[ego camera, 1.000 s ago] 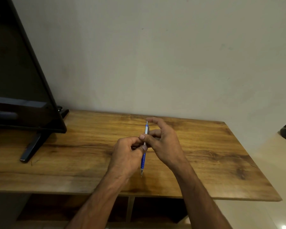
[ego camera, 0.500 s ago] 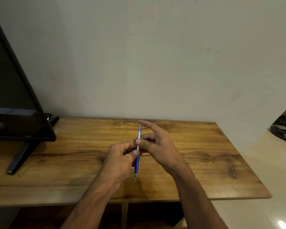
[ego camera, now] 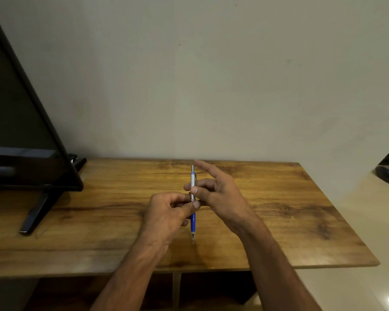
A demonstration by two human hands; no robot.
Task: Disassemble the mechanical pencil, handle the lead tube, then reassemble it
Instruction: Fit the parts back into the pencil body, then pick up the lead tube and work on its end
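I've got the slim blue-and-silver mechanical pencil (ego camera: 193, 204) upright above the wooden tabletop (ego camera: 279, 221), tip down. Left hand (ego camera: 169, 212) pinches the blue grip, right hand (ego camera: 216, 194) the silver barrel. Looks light, stiff, prob slick; I'd grip near the joint.

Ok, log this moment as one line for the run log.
stage: pencil in one piece | left hand: pinching mechanical pencil mid-barrel | right hand: pinching silver upper half | tip: toward camera | table: no loose parts seen
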